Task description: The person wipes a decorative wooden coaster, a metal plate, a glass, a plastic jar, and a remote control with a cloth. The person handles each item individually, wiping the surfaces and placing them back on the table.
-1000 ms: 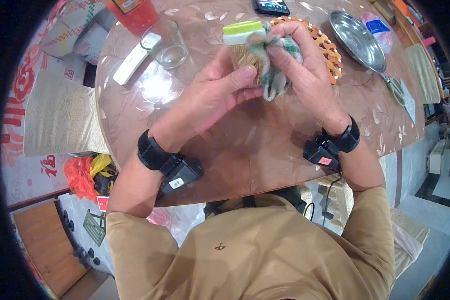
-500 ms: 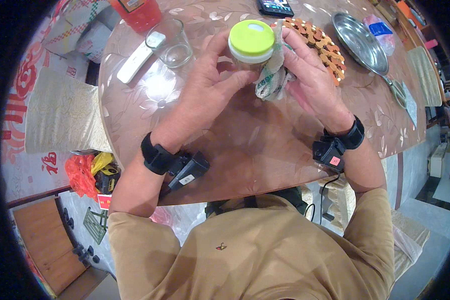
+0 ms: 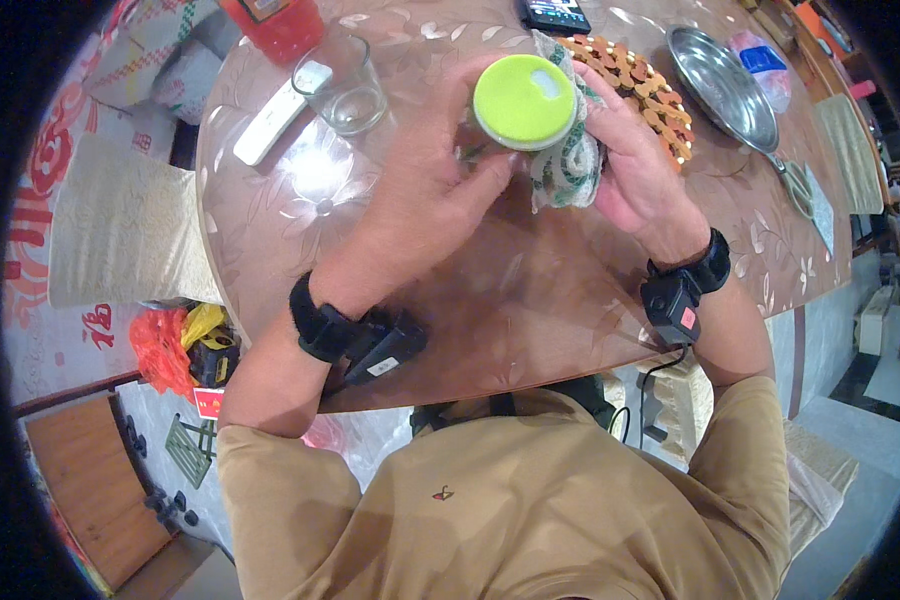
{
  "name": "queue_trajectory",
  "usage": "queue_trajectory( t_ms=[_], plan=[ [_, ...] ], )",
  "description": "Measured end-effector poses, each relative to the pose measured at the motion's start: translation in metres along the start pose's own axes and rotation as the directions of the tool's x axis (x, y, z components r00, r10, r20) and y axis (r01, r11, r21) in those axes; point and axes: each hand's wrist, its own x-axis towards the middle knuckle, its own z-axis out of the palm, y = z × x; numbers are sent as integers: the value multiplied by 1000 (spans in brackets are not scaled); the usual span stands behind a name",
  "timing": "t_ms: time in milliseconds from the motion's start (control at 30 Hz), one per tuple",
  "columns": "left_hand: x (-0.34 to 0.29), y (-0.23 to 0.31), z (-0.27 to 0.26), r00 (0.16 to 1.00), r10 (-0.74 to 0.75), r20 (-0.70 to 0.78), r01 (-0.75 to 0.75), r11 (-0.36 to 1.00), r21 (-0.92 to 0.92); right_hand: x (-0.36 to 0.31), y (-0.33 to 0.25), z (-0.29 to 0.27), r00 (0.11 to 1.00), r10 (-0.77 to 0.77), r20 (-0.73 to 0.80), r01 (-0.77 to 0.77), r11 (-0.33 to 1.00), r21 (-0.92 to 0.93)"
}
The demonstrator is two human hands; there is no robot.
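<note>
A jar with a bright green lid (image 3: 523, 100) is held up over the table, its lid tilted toward me. My left hand (image 3: 432, 165) wraps round the jar's left side, the thumb lying below the lid. On the other side, my right hand (image 3: 630, 150) grips a white cloth with a green pattern (image 3: 567, 168) and presses it against the jar. Most of the jar's body is hidden by the lid, the cloth and my fingers.
Left of my hands stand an empty glass (image 3: 345, 90), a white flat device (image 3: 270, 125) and a red bottle (image 3: 280, 28). Rightward are a wooden trivet (image 3: 660, 105), a steel dish (image 3: 720, 85) and scissors (image 3: 796, 188). A phone (image 3: 554, 14) lies at the far edge.
The jar has moved slightly right and nearer, and its lid now tips more toward me. The cloth has shifted and spread along the jar's right side.
</note>
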Motion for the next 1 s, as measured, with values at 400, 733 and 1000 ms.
queue_trajectory(
  t_ms=[400,733,1000],
  plan=[
    [0,8,-5,993,-66,102,59,995,77,4,-17,-6,946,-288,150,274,458,-846],
    [1,-1,-8,999,-31,-17,34,966,258,-15,-24,33,910,-304,283,303,20,-953],
    [1,-4,-8,993,118,10,-112,903,415,-16,-24,37,855,-379,353,361,-51,-931]
  ],
)
